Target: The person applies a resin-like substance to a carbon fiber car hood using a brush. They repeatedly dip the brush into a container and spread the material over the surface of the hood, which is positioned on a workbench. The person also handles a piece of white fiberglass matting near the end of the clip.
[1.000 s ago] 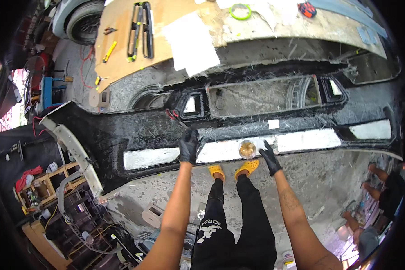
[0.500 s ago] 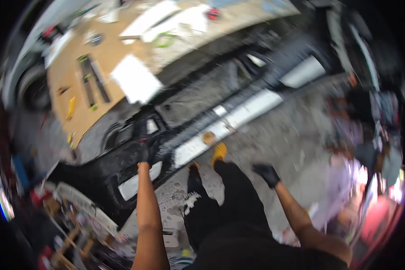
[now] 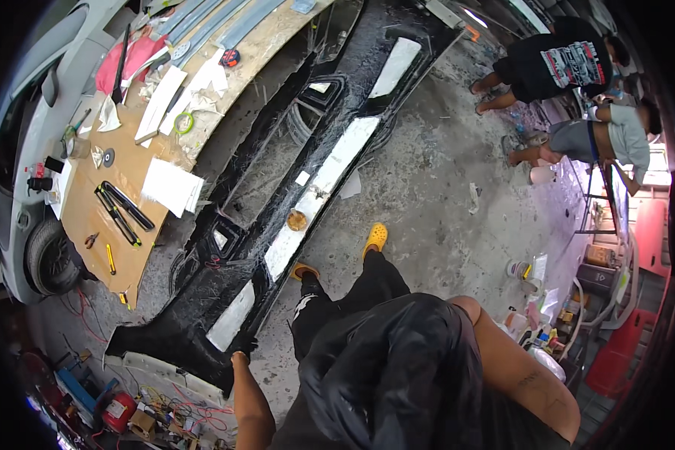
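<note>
A long black bumper (image 3: 274,206) with a rough fibrous surface and moulded openings slants across the floor ahead of me. White strips (image 3: 345,154) lie along it, with a round amber-brown object (image 3: 297,220) on one of them. At the bumper's near edge, my left hand (image 3: 244,344) in a black glove has its fingers closed against the rim, beside the nearest white strip. My right hand (image 3: 397,360), also black-gloved, is raised very close to the camera and fills the lower middle. Its fingers bend downward; their tips and anything inside are hidden.
A worktable (image 3: 139,124) at the left bears cutters (image 3: 120,214), a yellow knife (image 3: 110,259), white sheets (image 3: 171,186) and green tape (image 3: 184,122). Two people (image 3: 570,67) are at the right, near a ladder (image 3: 598,196). Cables and tools (image 3: 180,412) clutter the lower left floor.
My right hand has come up from beside my leg to near the camera. My left hand is now at the bumper's near edge. The view has turned, and the blur has gone.
</note>
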A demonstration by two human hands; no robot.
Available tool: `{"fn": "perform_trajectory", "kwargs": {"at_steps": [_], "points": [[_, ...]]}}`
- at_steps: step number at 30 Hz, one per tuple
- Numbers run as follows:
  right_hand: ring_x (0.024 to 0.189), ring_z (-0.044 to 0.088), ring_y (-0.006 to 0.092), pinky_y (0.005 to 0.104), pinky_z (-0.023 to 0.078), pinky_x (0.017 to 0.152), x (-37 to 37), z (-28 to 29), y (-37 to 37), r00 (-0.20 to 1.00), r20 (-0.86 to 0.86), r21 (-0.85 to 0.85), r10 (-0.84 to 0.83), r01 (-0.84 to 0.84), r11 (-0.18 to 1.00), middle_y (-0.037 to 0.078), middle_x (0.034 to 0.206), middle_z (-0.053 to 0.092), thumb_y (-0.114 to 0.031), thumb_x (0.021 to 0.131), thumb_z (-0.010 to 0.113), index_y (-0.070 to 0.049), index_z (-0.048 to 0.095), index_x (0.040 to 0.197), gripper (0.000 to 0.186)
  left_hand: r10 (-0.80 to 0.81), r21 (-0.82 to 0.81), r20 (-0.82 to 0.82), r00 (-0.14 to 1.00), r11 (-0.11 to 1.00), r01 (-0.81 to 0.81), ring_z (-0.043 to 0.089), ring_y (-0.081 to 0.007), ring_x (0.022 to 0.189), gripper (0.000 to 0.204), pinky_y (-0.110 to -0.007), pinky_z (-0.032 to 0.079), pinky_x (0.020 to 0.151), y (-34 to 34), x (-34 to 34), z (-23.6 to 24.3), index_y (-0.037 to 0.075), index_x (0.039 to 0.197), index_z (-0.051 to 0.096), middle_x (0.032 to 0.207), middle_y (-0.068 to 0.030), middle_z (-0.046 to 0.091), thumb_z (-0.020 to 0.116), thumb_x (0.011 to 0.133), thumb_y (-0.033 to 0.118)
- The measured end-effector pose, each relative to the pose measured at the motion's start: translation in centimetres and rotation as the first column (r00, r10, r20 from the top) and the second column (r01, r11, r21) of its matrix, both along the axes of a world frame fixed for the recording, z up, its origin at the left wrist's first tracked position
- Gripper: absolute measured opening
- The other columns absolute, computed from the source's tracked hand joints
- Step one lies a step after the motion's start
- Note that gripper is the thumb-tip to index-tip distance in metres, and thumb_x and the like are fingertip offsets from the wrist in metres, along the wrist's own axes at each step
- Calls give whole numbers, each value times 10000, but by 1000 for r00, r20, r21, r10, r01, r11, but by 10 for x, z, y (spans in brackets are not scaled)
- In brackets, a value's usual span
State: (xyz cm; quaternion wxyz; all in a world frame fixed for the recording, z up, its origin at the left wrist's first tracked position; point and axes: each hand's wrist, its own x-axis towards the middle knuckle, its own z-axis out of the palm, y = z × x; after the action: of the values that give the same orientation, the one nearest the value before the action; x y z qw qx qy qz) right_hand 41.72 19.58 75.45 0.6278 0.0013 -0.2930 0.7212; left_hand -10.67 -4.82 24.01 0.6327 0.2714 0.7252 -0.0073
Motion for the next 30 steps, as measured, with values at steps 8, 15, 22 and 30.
{"fn": "perform_trajectory", "kwargs": {"at_steps": [8,15,22,30], "points": [[876,614,262,345,493,822,157,9,-61,993,82,44,-80,76,996,165,1016,653,-379,865,594,42,642,1073,472,-632,336,-638,439,284,898,664,-328,789,105,-448,508,665,92,162,56,138,824,663,836,-134,678,581,774,180],[842,602,256,347,487,812,262,16,-94,996,70,38,-52,49,998,160,992,652,-330,871,588,50,641,1049,423,7,223,-44,999,975,3,559,-121,623,262,-271,462,553,91,325,67,81,1137,691,774,-45,640,642,919,218],[808,589,250,348,480,802,313,30,-104,978,199,37,-63,57,998,155,968,651,-281,877,582,58,641,1025,375,-4,111,116,993,994,-9,589,-157,711,257,-300,496,625,71,392,96,52,1109,690,876,-84,673,615,929,219],[804,593,217,333,476,791,340,-24,-58,663,730,-6,-165,248,969,123,945,655,-182,883,593,62,636,1070,310,-51,138,-212,976,987,82,619,-173,670,241,-313,481,579,52,367,87,55,999,730,829,-89,707,619,913,251]]}}
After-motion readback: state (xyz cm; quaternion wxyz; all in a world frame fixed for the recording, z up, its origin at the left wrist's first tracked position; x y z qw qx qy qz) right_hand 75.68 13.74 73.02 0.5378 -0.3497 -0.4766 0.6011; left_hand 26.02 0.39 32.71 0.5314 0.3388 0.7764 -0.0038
